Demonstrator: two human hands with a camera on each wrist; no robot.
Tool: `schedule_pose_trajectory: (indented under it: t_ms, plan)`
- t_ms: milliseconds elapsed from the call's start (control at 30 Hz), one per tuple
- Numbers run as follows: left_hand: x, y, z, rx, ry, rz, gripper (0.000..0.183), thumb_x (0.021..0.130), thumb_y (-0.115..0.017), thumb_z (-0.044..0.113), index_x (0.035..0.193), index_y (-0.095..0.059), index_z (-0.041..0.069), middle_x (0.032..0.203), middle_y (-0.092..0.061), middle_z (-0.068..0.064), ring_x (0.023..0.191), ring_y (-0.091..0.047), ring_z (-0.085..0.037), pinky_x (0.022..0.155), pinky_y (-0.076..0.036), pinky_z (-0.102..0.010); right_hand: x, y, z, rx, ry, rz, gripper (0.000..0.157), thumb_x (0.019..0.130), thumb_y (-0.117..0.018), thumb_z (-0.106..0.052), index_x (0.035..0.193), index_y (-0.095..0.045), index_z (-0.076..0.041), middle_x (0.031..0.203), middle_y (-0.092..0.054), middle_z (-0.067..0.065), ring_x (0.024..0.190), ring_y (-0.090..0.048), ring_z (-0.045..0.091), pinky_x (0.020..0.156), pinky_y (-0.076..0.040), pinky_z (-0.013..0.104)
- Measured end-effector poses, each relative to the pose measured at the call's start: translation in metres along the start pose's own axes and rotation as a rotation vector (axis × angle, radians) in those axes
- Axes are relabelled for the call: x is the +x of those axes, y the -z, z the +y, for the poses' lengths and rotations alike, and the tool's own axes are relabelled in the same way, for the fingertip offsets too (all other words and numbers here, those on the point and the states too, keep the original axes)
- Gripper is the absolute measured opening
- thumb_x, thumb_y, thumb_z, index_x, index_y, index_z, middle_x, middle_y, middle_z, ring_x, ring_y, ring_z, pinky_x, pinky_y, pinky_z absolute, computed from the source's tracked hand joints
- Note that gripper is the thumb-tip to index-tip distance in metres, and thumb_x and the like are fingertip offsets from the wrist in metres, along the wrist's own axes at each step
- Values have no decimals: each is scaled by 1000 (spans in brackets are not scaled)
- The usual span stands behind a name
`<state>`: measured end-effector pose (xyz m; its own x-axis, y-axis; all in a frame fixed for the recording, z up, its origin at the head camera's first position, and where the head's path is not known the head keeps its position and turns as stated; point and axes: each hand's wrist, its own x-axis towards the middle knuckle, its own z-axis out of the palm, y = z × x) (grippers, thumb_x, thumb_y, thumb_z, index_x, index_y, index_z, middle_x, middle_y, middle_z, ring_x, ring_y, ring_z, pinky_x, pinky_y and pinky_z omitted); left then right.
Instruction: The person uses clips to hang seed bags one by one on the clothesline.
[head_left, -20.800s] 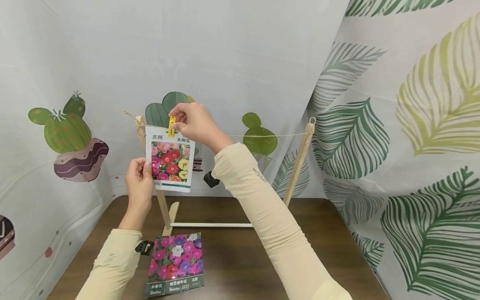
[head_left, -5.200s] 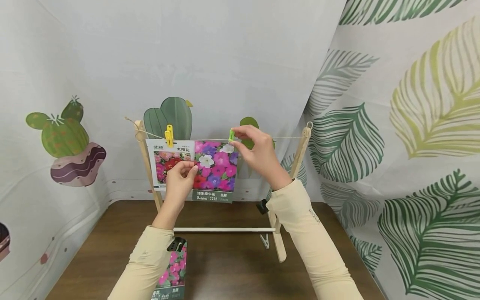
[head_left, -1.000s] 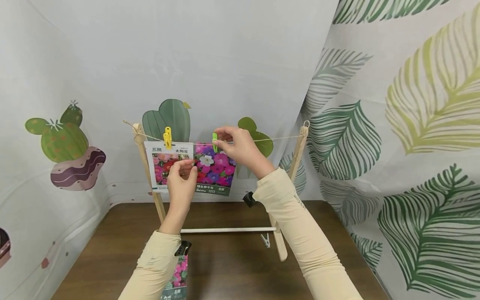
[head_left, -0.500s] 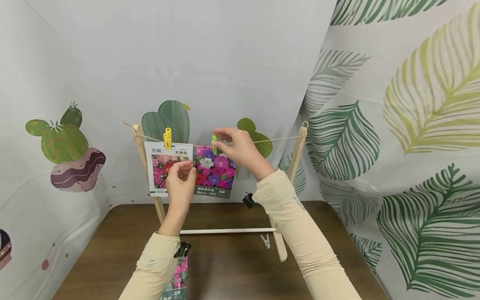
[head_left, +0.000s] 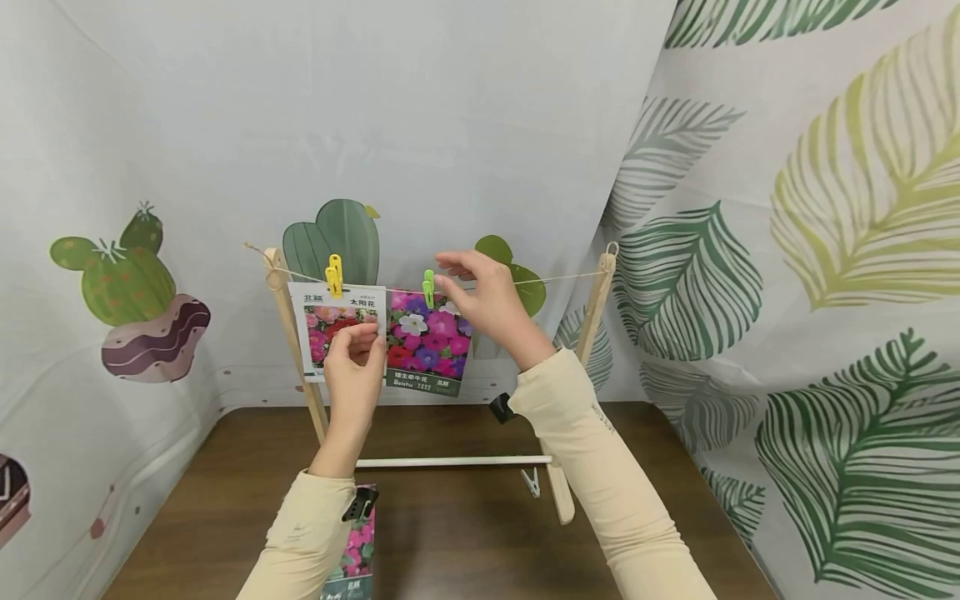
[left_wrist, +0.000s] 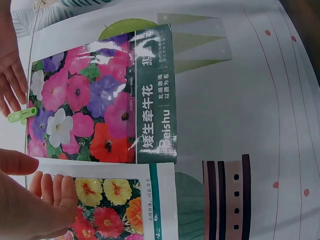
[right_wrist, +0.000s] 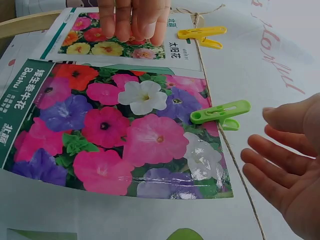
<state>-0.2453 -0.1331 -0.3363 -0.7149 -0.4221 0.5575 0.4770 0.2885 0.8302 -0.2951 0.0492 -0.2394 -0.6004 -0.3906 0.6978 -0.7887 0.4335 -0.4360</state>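
A dark-bordered seed packet with pink, purple and white flowers (head_left: 423, 346) hangs from the twine (right_wrist: 235, 147), held by a green clothespin (right_wrist: 222, 112). My right hand (head_left: 487, 300) is just right of that pin, its thumb and fingers parted and apart from it in the right wrist view. To the left, a white seed packet (head_left: 307, 292) hangs under a yellow clothespin (head_left: 334, 275). My left hand (head_left: 354, 367) is in front of this white packet, fingers loosely bent, a gap between thumb and fingers, nothing held.
The twine runs between two wooden posts (head_left: 596, 308) of a stand with a white crossbar (head_left: 457, 461). A pale clothespin (head_left: 531, 482) lies on the brown table (head_left: 465, 533). Another flower packet (head_left: 360, 542) lies there, partly hidden by my left sleeve.
My right hand has let go of the green clothespin and drawn back slightly to the right. My left hand has shifted a little left, off the edge of the purple-flowered packet.
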Motion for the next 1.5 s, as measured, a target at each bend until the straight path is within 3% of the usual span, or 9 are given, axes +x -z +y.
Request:
schedule_pose_trajectory:
  t_ms: [267, 500, 700, 833, 1033, 1300, 1500]
  plan:
    - [-2, 4, -1, -9, 5, 12, 20, 90, -64, 4, 109, -64, -3, 97, -64, -17, 81, -53, -12, 71, -41, -17, -9, 2, 3, 32, 117, 133, 28, 92, -64, -11, 118, -64, -1, 106, -66, 13, 97, -61, 22, 87, -49, 32]
    - [-5, 11, -2, 22, 38, 20, 18, 91, -63, 5, 107, -63, -2, 95, -64, -16, 80, -53, -10, 72, -42, -16, -21, 3, 4, 46, 146, 185, 24, 92, -65, -10, 114, -65, -2, 104, -65, 10, 96, -61, 19, 87, -49, 34]
    - [-7, 19, 0, 108, -5, 27, 16, 90, -63, 4, 105, -64, -1, 92, -65, -13, 79, -55, -7, 73, -44, -16, -33, 4, 7, 57, 177, 238, 21, 91, -66, -10, 110, -67, -2, 101, -66, 11, 94, -61, 20, 86, -50, 34]
    - [-10, 25, -2, 78, -14, 3, 15, 90, -62, 1, 104, -64, -4, 92, -64, -15, 80, -55, -8, 74, -44, -17, -42, 4, 11, 70, 202, 275, 20, 90, -67, -9, 109, -67, -1, 100, -66, 11, 93, -61, 21, 85, -50, 35]
    - [-16, 36, -5, 100, -41, -23, 13, 91, -59, 1, 102, -64, -4, 91, -64, -14, 80, -55, -7, 75, -44, -16, -60, 6, 14, 57, 195, 322, 19, 89, -68, -7, 107, -68, -1, 102, -67, 10, 95, -62, 21, 85, -49, 33]
    - [-22, 50, -15, 215, -93, -34, 14, 89, -59, -2, 103, -63, -4, 89, -62, -12, 79, -53, -1, 74, -43, -12, -84, 7, 24, 21, 177, 367, 17, 88, -68, -4, 104, -69, -2, 98, -68, 8, 91, -63, 20, 82, -48, 29]
    - [-28, 61, -21, 298, -103, -45, 17, 89, -60, -1, 106, -63, -2, 88, -61, -12, 79, -52, -1, 74, -42, -11, -106, 13, 39, 8, 115, 383, 17, 87, -68, -2, 104, -69, -2, 96, -68, 8, 89, -62, 20, 82, -47, 26]
